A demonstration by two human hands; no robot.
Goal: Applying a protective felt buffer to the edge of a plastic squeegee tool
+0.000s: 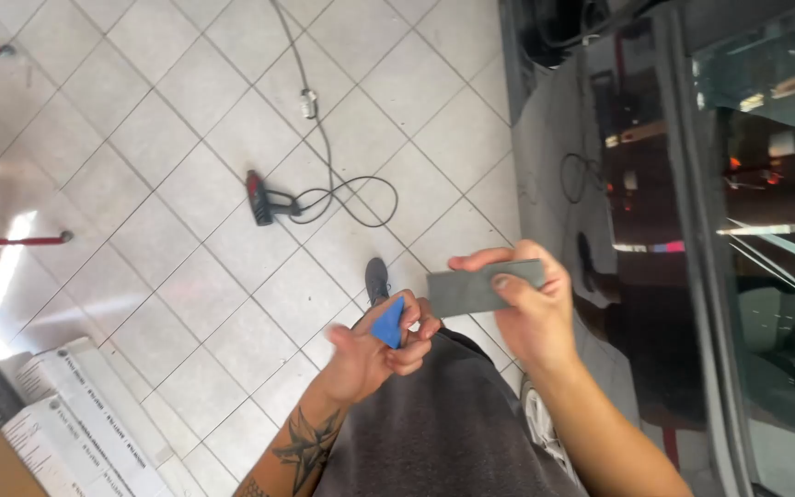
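Pale floor tiles (pixel 186 138) lie under the person standing beside a dark car (pixel 692 230). Nearest, the left hand (pixel 374 350) pinches a small blue scraper (pixel 388 322); the right hand (pixel 522 308) grips a grey flat block (pixel 476 288). Neither tool touches the car window (pixel 784 276), so work on it seems not started. Farther off lies a heat gun (pixel 264 201) with its cord.

A heat gun (pixel 264 199) with looped cord (pixel 351 189) lies on the tiled floor (pixel 140 138) — well beyond the grip; long boxes (pixel 85 414) lie left, a dark car (pixel 655 230) just right.
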